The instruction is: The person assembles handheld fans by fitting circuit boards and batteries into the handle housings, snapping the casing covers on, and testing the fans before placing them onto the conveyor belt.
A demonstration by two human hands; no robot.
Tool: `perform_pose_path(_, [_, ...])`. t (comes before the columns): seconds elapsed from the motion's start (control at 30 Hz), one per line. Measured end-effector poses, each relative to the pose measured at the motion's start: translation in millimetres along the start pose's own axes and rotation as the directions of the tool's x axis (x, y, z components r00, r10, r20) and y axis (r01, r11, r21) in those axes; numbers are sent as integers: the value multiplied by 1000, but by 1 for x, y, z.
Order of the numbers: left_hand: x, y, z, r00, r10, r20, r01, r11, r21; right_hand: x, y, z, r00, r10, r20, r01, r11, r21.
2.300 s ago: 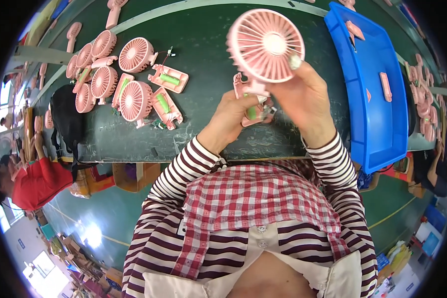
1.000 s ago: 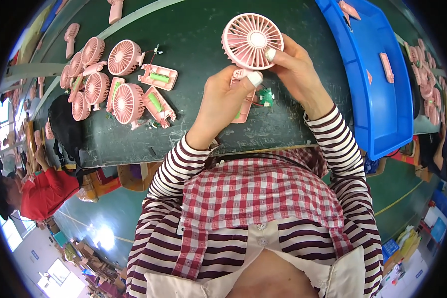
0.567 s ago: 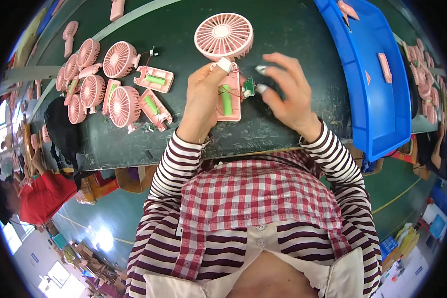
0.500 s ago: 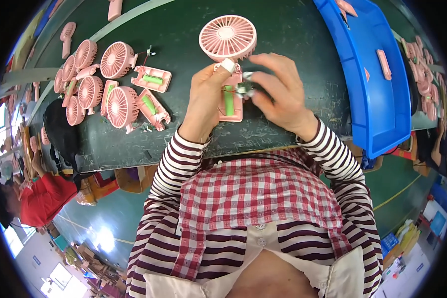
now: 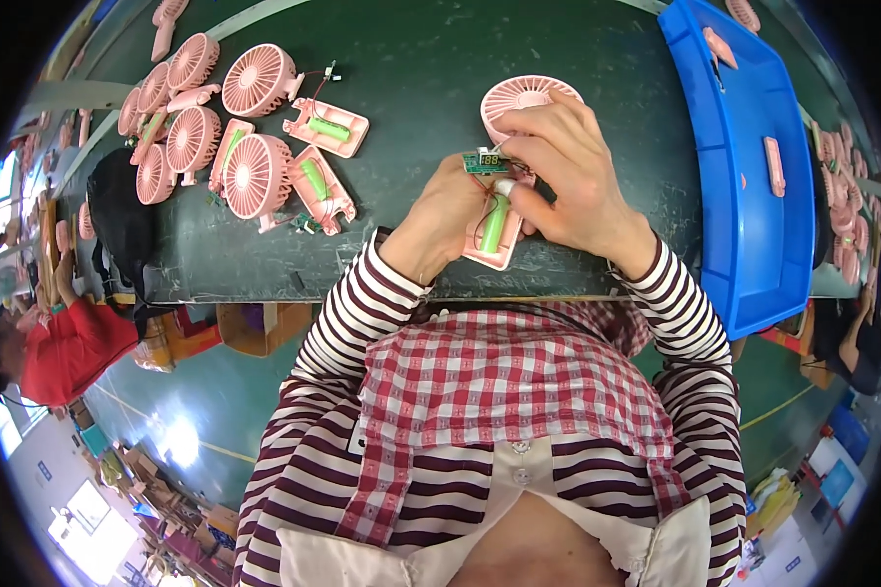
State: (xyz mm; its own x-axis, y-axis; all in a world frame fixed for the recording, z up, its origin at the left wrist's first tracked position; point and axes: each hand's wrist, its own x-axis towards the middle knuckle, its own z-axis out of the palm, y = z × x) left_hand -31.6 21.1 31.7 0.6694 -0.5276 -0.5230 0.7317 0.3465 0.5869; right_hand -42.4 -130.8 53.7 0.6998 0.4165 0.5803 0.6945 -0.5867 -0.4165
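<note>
Handle shell (image 5: 486,257), pink, one: open side up, long axis running from near the tabletop's (image 5: 411,98) front edge toward the fan head (image 5: 514,95), leaning slightly right. Circuit board (image 5: 486,163), green, one: crosswise above shell's far end, between hands. Left hand (image 5: 450,210): closed on shell's left side. Right hand (image 5: 573,191): curled at board's right end; pinch or mere touch, cannot tell.

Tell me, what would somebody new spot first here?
Probably the big blue bin, bright against the green table on the right. Next come the pink fans crowded on the left. Then, nearer the middle, a bright green cylinder lying in an open pink handle.
</note>
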Motion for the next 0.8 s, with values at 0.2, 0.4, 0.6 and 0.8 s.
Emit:
perform_pose_path(0.2, [0,3,1,997,-56,43,53,996,71,-6,2,2,998,-37,-41,34,998,-59])
perform_pose_path(0.4, [2,1,0,998,-13,56,10,999,48,-13,-4,7,979,-110,-170,78,980,-185])
perform_pose_path(0.6, [4,2,1,999,33,-9,-34,993,-116,-27,-6,12,963,-88,-254,47,985,-163])
perform_pose_path(0.8, [-1,3,13,982,169,-89,-171,985,-21,-34,0,13,969,-89,-230,48,983,-178])
